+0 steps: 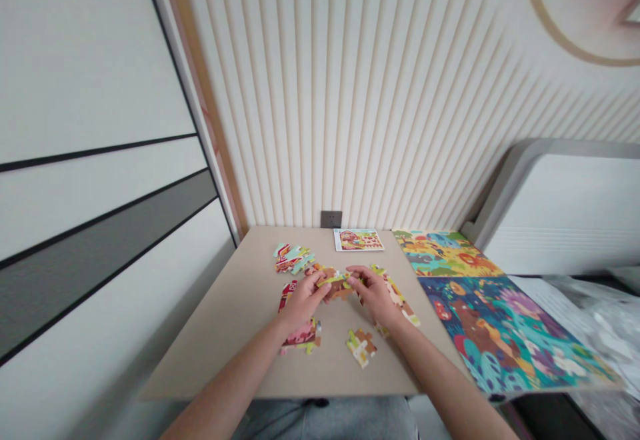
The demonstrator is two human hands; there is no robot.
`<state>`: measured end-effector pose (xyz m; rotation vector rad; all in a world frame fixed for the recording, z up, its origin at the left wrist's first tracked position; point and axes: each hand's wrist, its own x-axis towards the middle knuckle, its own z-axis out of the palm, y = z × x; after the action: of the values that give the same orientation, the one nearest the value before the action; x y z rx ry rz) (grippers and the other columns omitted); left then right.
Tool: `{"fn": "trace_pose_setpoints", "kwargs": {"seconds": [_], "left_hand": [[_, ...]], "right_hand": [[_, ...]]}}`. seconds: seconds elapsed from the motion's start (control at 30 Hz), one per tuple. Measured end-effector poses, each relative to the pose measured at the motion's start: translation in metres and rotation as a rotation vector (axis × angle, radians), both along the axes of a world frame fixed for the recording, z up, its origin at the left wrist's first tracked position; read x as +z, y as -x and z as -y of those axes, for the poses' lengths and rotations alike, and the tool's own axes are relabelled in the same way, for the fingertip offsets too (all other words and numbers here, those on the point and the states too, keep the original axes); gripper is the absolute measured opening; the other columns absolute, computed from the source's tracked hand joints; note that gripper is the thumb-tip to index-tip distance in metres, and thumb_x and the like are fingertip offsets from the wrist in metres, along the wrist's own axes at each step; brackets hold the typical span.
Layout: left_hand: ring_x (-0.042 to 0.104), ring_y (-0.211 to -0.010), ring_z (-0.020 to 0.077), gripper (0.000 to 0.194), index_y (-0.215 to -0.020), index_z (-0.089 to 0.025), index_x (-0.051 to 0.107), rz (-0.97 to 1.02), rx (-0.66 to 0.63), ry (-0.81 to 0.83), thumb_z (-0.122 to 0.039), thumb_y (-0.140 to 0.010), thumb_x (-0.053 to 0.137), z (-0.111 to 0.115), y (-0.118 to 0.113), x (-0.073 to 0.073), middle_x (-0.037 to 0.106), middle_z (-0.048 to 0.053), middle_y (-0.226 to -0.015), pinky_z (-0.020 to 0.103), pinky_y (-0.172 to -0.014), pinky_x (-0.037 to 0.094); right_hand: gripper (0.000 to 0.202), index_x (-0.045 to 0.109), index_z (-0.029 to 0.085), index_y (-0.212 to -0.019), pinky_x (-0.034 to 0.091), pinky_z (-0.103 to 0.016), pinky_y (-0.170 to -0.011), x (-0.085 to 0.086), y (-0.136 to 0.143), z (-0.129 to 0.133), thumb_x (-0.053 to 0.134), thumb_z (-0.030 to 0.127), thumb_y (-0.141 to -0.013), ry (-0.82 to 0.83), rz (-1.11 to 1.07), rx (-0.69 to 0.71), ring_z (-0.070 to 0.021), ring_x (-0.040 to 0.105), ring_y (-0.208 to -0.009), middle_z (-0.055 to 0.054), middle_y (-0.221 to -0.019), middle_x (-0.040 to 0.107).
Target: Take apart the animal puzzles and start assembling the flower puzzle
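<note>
Between my two hands, over the middle of the beige table (225, 333), is a joined strip of brown and yellow-green puzzle pieces (339, 287). My left hand (303, 299) pinches its left end, and my right hand (375, 293) holds its right end. Partly under my left hand and wrist lies a pink and red puzzle section (303, 337). Another section (400, 297) lies beside my right hand, partly covered by it. Nearer the front edge is a small green and brown cluster (361, 347). Red and light-blue pieces (294, 259) lie behind my left hand.
A reference picture card (359, 240) lies at the back of the table, below a wall socket (331, 219). To the right are a yellow animal picture (447, 253) and a dark blue one (515, 333). Clear plastic wrapping (600, 320) lies further right.
</note>
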<state>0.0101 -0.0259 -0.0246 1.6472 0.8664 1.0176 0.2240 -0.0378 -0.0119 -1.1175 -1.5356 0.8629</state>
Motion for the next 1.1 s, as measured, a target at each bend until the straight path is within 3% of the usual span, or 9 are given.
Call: {"fn": "trace_pose_setpoints", "kwargs": {"seconds": [0.13, 0.2, 0.27, 0.4, 0.5, 0.73, 0.9, 1.03, 1.1], "left_hand": [[0.066, -0.095, 0.0189, 0.047, -0.138, -0.019, 0.044, 0.033, 0.072, -0.022, -0.032, -0.095, 0.056, -0.004, 0.002, -0.006, 0.065, 0.008, -0.116, 0.032, -0.080, 0.056], [0.064, -0.108, 0.0204, 0.061, -0.148, -0.023, 0.033, 0.022, 0.100, -0.064, -0.024, -0.092, 0.058, -0.005, 0.002, -0.009, 0.062, 0.010, -0.125, 0.035, -0.091, 0.053], [0.063, -0.111, 0.0210, 0.066, -0.149, -0.024, 0.033, -0.034, 0.114, -0.094, -0.019, -0.089, 0.060, -0.004, 0.001, -0.010, 0.062, 0.009, -0.125, 0.037, -0.095, 0.052], [0.067, -0.101, 0.0210, 0.061, -0.143, -0.021, 0.042, -0.089, 0.051, -0.022, -0.018, -0.086, 0.063, -0.001, -0.004, -0.011, 0.063, 0.010, -0.124, 0.034, -0.083, 0.056], [0.067, -0.102, 0.0215, 0.056, -0.137, -0.020, 0.048, -0.065, -0.025, 0.012, -0.019, -0.085, 0.065, 0.002, -0.007, -0.010, 0.063, 0.011, -0.125, 0.033, -0.083, 0.055], [0.069, -0.083, 0.0194, 0.054, -0.135, -0.021, 0.049, -0.006, -0.143, 0.055, -0.028, -0.085, 0.069, 0.005, -0.011, -0.010, 0.067, 0.010, -0.115, 0.032, -0.071, 0.056], [0.066, -0.107, 0.0244, 0.041, -0.127, -0.021, 0.055, -0.002, 0.071, -0.040, -0.028, -0.088, 0.066, -0.002, -0.005, -0.010, 0.067, 0.010, -0.118, 0.038, -0.091, 0.054], [0.064, -0.114, 0.0252, 0.038, -0.128, -0.022, 0.054, 0.031, 0.217, -0.111, -0.030, -0.092, 0.062, -0.009, 0.003, -0.011, 0.065, 0.011, -0.125, 0.042, -0.100, 0.050], [0.064, -0.115, 0.0252, 0.042, -0.133, -0.021, 0.050, 0.070, 0.285, -0.128, -0.031, -0.093, 0.060, -0.011, 0.006, -0.010, 0.064, 0.012, -0.127, 0.043, -0.101, 0.050]], "right_hand": [[0.048, 0.071, 0.019, -0.110, 0.042, -0.024, -0.050, -0.004, -0.004, -0.005, 0.056, 0.060, -0.090, 0.047, -0.030, -0.123, -0.0142, 0.053, -0.059, -0.003, -0.080, 0.064], [0.052, 0.073, 0.019, -0.105, 0.044, -0.025, -0.052, -0.005, -0.005, -0.007, 0.047, 0.062, -0.093, 0.070, -0.012, -0.151, -0.0160, 0.055, -0.064, -0.004, -0.081, 0.063], [0.053, 0.073, 0.020, -0.106, 0.047, -0.027, -0.058, -0.006, -0.005, -0.008, 0.041, 0.061, -0.096, 0.082, -0.015, -0.134, -0.0180, 0.059, -0.073, -0.006, -0.087, 0.063], [0.044, 0.067, 0.022, -0.123, 0.051, -0.028, -0.070, -0.011, -0.002, -0.010, 0.039, 0.041, -0.094, 0.099, -0.115, -0.006, -0.0192, 0.060, -0.086, -0.007, -0.098, 0.059], [0.048, 0.059, 0.023, -0.131, 0.050, -0.028, -0.068, -0.017, 0.001, -0.011, 0.046, 0.030, -0.085, 0.085, -0.132, 0.049, -0.0178, 0.058, -0.083, -0.006, -0.103, 0.057], [0.039, 0.058, 0.024, -0.126, 0.051, -0.033, -0.081, -0.018, 0.018, -0.004, 0.058, 0.035, -0.089, -0.012, -0.040, 0.080, -0.0190, 0.058, -0.091, -0.005, -0.106, 0.060], [0.037, 0.062, 0.027, -0.123, 0.044, -0.041, -0.101, 0.007, 0.010, 0.007, 0.064, 0.042, -0.090, -0.175, 0.075, 0.110, -0.0239, 0.052, -0.121, -0.008, -0.130, 0.055], [0.032, 0.071, 0.020, -0.099, 0.049, -0.033, -0.082, 0.025, -0.019, 0.015, 0.070, 0.050, -0.086, -0.006, 0.336, 0.368, -0.0197, 0.061, -0.087, -0.004, -0.092, 0.066], [0.039, 0.072, 0.020, -0.097, 0.048, -0.031, -0.078, 0.029, -0.030, 0.019, 0.076, 0.054, -0.079, 0.082, 0.485, 0.547, -0.0186, 0.060, -0.081, -0.003, -0.087, 0.066]]}}
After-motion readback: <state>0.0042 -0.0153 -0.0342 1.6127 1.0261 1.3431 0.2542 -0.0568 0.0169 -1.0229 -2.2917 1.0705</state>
